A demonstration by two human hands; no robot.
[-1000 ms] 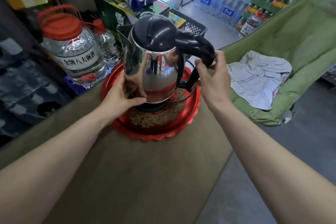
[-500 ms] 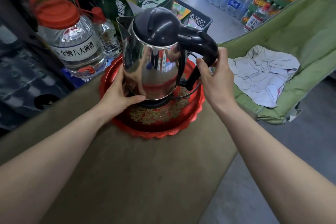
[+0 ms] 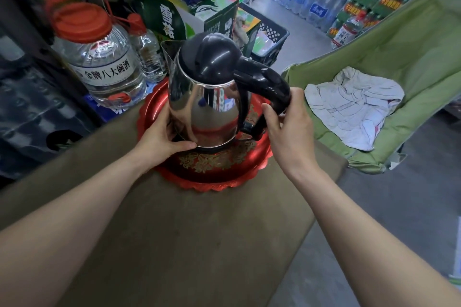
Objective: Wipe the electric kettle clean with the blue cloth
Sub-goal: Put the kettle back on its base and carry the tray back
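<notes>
Head view: left hand (image 3: 159, 138) cups the electric kettle (image 3: 207, 104) base, right hand (image 3: 289, 127) grasps its handle (image 3: 264, 82). Positioning step; no blue cloth visible, so fetch it next.

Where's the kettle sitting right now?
The kettle stands upright on the red tray at the table's far edge, centre of the head view, between the left hand and right hand, with the big clear jug to its left.
</notes>
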